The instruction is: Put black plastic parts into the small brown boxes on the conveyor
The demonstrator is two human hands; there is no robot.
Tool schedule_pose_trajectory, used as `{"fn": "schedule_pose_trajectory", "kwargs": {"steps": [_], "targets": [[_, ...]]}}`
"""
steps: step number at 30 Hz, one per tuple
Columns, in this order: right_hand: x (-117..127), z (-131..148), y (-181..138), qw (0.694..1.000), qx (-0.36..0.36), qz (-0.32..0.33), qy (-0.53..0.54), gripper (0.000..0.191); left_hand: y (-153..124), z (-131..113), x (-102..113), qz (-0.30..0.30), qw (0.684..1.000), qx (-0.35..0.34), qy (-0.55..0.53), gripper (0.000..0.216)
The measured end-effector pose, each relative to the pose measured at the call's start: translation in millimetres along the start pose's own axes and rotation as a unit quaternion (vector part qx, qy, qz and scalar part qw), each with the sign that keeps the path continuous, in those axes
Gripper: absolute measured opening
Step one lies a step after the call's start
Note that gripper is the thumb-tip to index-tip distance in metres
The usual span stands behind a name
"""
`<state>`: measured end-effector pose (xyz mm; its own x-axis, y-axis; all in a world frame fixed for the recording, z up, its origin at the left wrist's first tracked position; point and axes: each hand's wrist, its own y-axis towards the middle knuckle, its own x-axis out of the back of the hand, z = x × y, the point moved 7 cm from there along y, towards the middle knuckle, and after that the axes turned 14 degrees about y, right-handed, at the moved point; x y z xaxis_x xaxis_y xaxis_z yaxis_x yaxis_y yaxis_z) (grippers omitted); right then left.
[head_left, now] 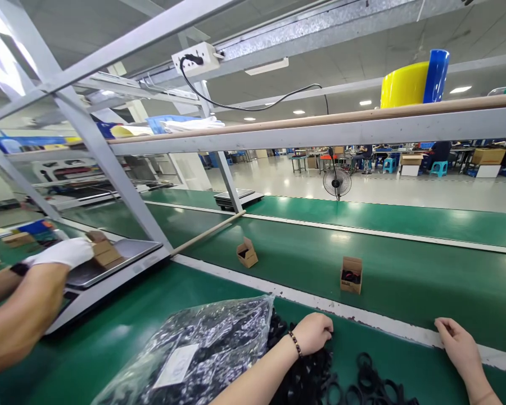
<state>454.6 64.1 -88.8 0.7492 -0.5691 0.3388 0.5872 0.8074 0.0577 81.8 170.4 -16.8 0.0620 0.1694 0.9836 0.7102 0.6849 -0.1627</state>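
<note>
My left hand [314, 333], with a bead bracelet on the wrist, has its fingers curled into a pile of black rubber rings [307, 377] on the green bench. The pile spills from a clear plastic bag [202, 351] with a white label. My right hand [457, 340] rests flat on the white strip at the conveyor edge, holding nothing. More loose black rings [375, 385] lie between my two hands.
Two small open cardboard boxes [247, 253] [351, 274] sit on the green conveyor belt [405, 281]. At left, a co-worker's white-gloved hand [65, 251] holds a brown box [105, 253] on a scale [109, 270]. A metal frame [109, 169] and shelf rail cross overhead.
</note>
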Motion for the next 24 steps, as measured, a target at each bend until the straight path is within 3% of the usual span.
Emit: {"fn": "schedule_pose_trajectory", "kwargs": {"steps": [7,10,13,17,20,24], "targets": [[0,-3,1,1.000,-0.003,0.007,0.002,0.035,-10,-28,-5,-0.012,0.991,-0.090,0.097,0.013],[-9,11,-5,0.999,0.011,0.040,0.007,0.037,-9,-33,-8,-0.019,0.987,-0.101,0.127,0.012],[-43,54,-30,0.986,0.070,0.151,-0.012,0.032,-7,-34,-11,0.000,0.986,-0.109,0.124,0.013],[-109,120,-90,0.919,0.190,0.333,-0.095,0.026,-4,-29,0,-0.006,0.994,-0.079,0.072,0.014],[-140,137,-117,0.877,0.239,0.370,-0.192,0.034,-4,-24,19,-0.051,0.998,-0.024,-0.006,0.015],[-150,130,-117,0.859,0.232,0.371,-0.265,0.034,-4,-23,30,-0.081,0.986,0.041,-0.138,0.010]]}}
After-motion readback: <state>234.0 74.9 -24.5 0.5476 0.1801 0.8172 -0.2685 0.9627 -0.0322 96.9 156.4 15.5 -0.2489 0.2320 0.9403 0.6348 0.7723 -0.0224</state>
